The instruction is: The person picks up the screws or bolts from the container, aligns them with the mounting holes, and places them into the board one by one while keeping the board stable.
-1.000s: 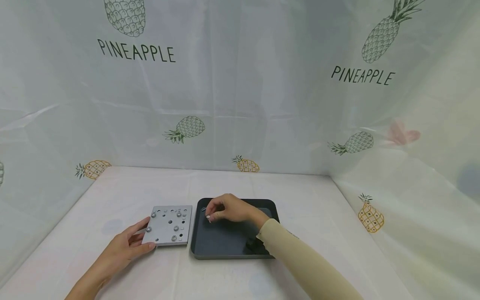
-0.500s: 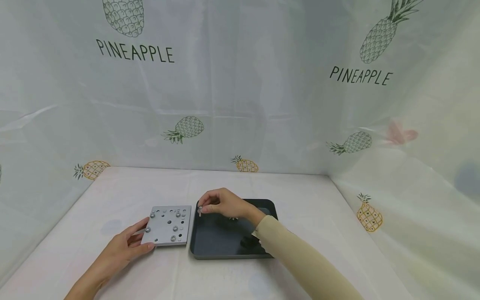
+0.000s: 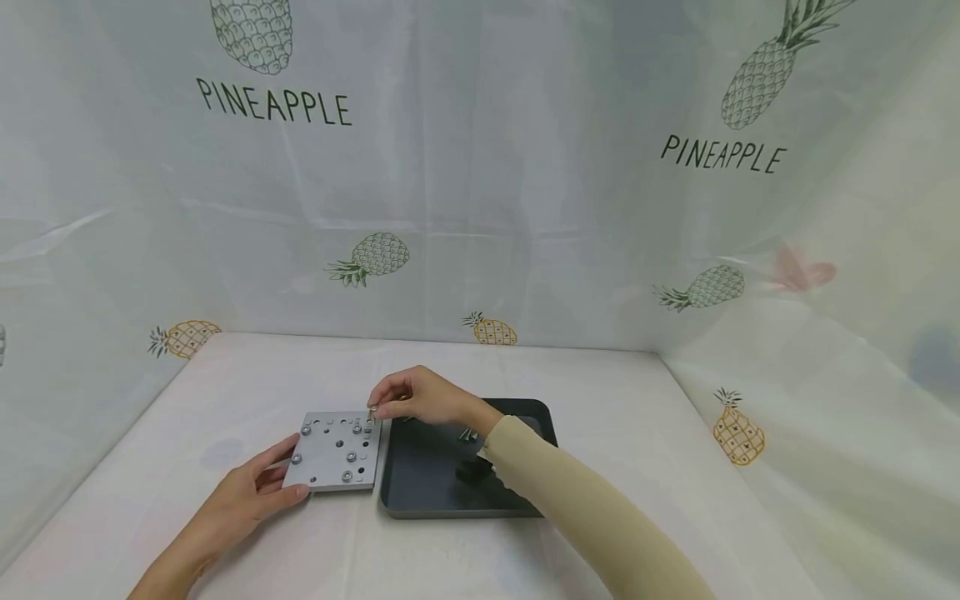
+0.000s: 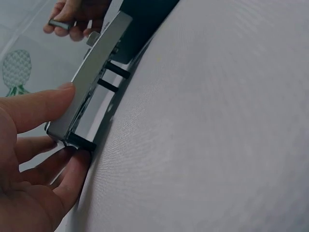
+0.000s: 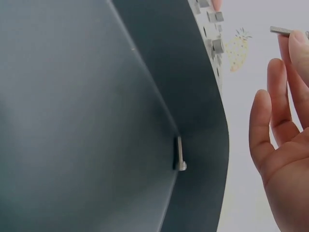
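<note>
R hand (image 3: 420, 398) is pinching a small, light, slippery-looking silver steel screw (image 3: 371, 407) by its head over the 1 o'clock corner of the stiff grey square metal plate (image 3: 333, 451), L hand (image 3: 243, 500) gripping its 7 o'clock corner.

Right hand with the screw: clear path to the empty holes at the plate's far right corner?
Probably yes. The right hand pinches a screw just above the plate corner; nothing lies between. The left hand holds the opposite near edge.
</note>
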Available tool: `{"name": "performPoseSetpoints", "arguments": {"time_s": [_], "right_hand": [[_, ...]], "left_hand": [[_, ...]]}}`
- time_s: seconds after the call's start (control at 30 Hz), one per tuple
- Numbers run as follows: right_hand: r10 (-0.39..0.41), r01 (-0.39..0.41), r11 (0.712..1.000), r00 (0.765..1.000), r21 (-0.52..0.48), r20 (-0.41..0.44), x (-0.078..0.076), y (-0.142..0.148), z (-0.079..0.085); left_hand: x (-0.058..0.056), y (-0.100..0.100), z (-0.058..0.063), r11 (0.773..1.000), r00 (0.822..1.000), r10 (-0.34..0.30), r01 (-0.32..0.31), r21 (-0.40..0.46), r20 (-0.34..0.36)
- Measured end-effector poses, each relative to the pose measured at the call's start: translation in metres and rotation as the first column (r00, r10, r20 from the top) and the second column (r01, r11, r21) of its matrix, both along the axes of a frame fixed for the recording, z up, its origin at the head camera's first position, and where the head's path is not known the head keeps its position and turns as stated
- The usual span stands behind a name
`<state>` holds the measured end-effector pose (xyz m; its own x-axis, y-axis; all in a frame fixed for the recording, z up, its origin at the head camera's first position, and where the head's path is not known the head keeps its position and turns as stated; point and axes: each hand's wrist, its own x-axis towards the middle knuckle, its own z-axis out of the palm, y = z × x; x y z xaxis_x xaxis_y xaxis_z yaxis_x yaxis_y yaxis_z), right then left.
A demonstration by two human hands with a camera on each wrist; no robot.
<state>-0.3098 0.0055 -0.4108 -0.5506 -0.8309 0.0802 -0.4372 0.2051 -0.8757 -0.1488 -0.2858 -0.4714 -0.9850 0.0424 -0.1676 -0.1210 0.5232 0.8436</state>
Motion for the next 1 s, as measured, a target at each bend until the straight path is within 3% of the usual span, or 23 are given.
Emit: {"name": "performPoseSetpoints", "arguments": {"time_s": [0.5, 1.0], "right_hand": [[0.059, -0.055, 0.998, 0.995, 0.043, -0.085, -0.022, -0.048, -0.011], [0.059, -0.051, 0.996, 0.992, 0.073, -0.114, -0.027, -0.089, -0.019]], "left_hand": [[-0.001, -0.002, 0.000, 1.000, 1.000, -0.009, 0.009, 0.027, -0.008], [0.003, -0.004, -0.002, 0.994, 0.997, -0.031, 0.038, 0.105, -0.070]]}}
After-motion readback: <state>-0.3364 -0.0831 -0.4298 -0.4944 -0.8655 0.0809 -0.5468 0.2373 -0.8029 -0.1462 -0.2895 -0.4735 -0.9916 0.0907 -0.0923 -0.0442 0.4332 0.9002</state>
